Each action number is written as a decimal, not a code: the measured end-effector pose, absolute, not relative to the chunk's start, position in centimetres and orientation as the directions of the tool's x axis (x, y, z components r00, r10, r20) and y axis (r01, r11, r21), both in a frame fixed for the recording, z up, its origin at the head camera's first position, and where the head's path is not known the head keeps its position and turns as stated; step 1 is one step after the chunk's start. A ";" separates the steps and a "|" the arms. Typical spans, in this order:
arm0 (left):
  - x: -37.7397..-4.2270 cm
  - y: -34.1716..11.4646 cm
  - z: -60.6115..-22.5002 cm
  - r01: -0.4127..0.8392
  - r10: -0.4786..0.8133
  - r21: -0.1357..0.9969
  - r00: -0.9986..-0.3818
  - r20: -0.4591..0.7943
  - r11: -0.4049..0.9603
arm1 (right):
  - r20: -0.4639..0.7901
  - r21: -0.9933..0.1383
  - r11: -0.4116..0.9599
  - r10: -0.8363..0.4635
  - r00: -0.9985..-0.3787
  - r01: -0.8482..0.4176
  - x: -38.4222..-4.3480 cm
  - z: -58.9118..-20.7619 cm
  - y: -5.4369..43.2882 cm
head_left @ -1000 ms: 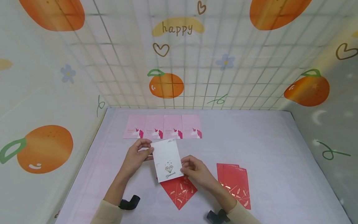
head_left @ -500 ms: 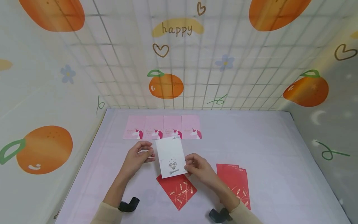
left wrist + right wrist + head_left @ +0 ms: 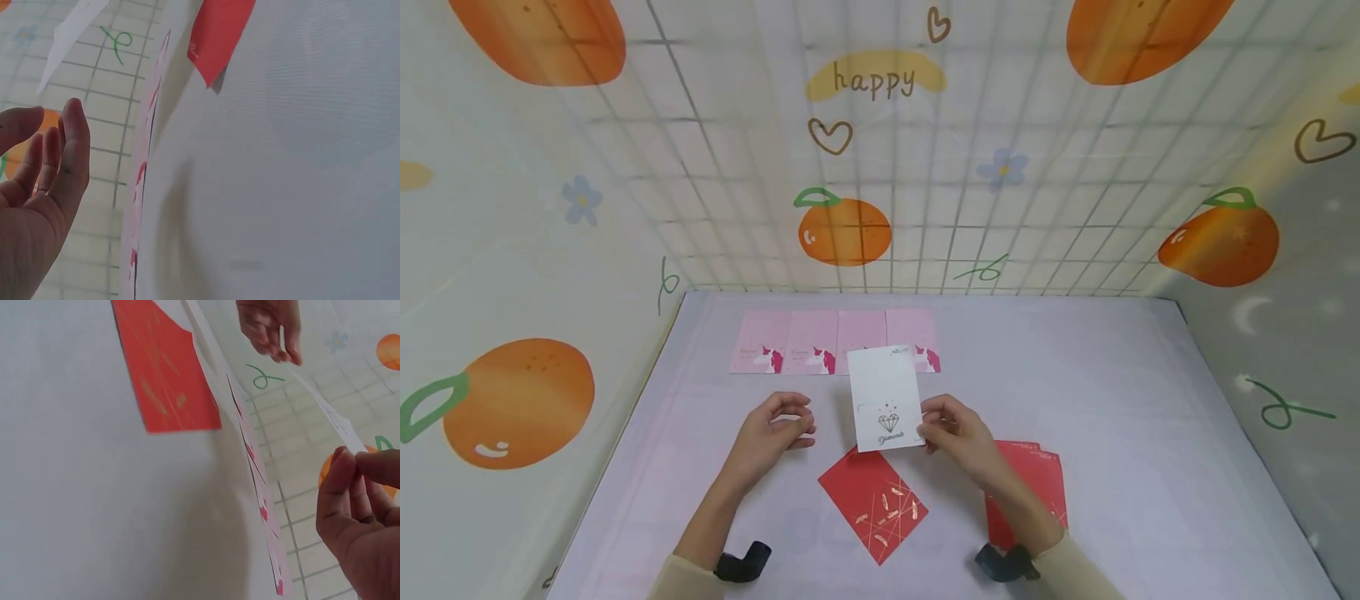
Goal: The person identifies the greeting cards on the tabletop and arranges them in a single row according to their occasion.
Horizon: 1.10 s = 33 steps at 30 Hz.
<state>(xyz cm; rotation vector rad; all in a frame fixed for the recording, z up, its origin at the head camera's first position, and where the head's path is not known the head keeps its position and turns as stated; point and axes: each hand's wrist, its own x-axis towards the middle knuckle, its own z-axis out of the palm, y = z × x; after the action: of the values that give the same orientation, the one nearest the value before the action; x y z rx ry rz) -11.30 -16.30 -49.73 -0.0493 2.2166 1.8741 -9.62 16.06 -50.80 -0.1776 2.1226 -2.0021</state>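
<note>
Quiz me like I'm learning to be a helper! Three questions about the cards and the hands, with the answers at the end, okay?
1. Which hand holds the white card, left or right?
2. How many pink unicorn cards lie in the row toward the far side of the table?
3. True or false: the left hand is holding one of the pink unicorn cards.

Key:
1. The right hand.
2. Four.
3. False; the left hand holds nothing.
</note>
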 end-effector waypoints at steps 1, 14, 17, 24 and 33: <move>-11.1 -16.3 -49.8 -0.182 0.119 0.965 -0.971 -0.206 0.188 | -0.078 -0.995 0.075 -0.220 -0.972 0.063 -9.6 -50.5 16.1; -10.0 -16.6 -51.0 -0.180 0.182 0.924 -0.950 -0.252 0.337 | -0.092 -0.990 0.122 -0.125 -0.988 0.077 -11.1 -49.7 19.2; -9.9 -16.5 -51.3 -0.170 0.197 0.908 -0.945 -0.259 0.382 | -0.092 -0.988 0.133 -0.112 -0.989 0.077 -11.4 -49.7 19.9; -9.7 -16.3 -51.4 -0.140 0.212 0.864 -0.939 -0.272 0.484 | -0.085 -0.983 0.168 -0.094 -0.992 0.068 -12.4 -49.7 21.2; -8.8 -15.6 -51.6 -0.075 0.272 0.815 -0.922 -0.277 0.575 | -0.105 -0.974 0.205 -0.038 -0.994 0.095 -14.2 -49.5 22.9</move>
<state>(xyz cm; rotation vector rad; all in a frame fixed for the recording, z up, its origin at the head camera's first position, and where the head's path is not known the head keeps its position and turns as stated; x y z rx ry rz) -8.82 -15.59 -51.56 0.1596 2.4368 1.2857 -14.23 22.91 -49.53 0.0555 2.3542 -1.9166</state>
